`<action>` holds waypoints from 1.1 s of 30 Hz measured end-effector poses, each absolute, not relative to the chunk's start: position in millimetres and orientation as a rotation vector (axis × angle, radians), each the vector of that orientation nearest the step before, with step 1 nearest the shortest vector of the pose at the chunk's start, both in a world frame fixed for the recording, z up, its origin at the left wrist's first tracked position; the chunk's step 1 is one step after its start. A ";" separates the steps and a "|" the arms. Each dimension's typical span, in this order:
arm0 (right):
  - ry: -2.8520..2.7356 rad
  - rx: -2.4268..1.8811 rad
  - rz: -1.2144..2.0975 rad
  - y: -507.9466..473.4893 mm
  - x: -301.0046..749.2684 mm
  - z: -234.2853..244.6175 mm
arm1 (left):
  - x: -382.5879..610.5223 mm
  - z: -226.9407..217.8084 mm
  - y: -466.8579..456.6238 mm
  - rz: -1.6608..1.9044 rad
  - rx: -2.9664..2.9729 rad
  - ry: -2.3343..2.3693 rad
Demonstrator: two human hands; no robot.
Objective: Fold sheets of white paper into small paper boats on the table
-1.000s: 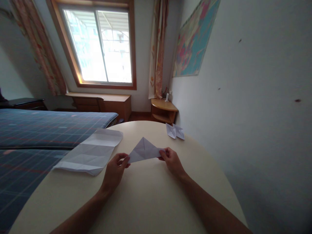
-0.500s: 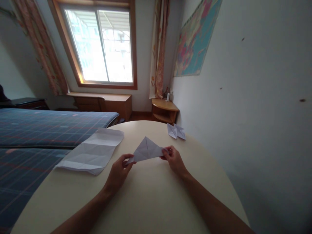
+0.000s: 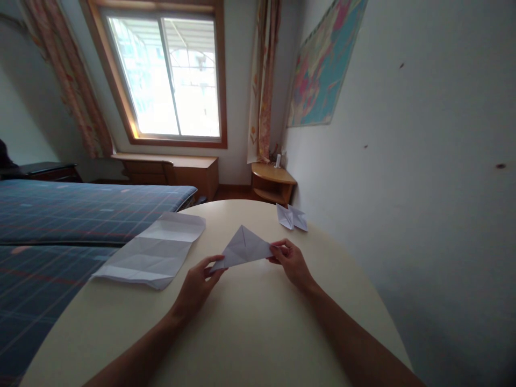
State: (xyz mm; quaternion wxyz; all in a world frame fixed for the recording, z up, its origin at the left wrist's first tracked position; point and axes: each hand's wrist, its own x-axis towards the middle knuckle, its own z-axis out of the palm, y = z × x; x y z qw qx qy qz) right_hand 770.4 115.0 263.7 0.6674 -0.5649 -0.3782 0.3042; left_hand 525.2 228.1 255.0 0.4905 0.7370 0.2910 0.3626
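A white sheet of paper folded into a triangle [image 3: 245,248] is held between my two hands over the round table, its peak pointing away from me and a crease running down from the tip. My left hand [image 3: 199,279] pinches the left corner between thumb and fingers. The right corner is gripped by my right hand [image 3: 291,262], whose fingertips partly cover it. Beyond my right hand lies a folded white paper piece [image 3: 291,217] with pointed ends. To the left, creased white paper sheets [image 3: 155,251] lie flat near the table's edge.
The cream round table [image 3: 245,333] has its curved edge beside a bed with a plaid cover [image 3: 88,215] on the left. A white wall [image 3: 427,215] stands close on the right. Past the table are a wooden corner shelf [image 3: 274,173] and a low desk [image 3: 193,166] under the window.
The left hand's fingers have shifted slightly on the left corner. The right fingertips have moved a little, and the right corner that curled up before now looks flatter.
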 end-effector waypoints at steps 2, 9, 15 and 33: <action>-0.848 -1.270 0.676 115.4 770.2 263.9 | 524.7 254.5 228.7 0.884 1.785 0.685; -0.860 -1.265 0.631 120.1 769.9 256.0 | 525.2 257.1 231.2 0.935 1.850 0.730; -0.876 -1.297 0.571 124.0 771.5 250.4 | 530.8 264.3 232.3 0.950 1.882 0.756; -0.924 -1.382 0.538 123.4 775.7 253.2 | 557.9 271.8 269.3 0.790 1.956 0.808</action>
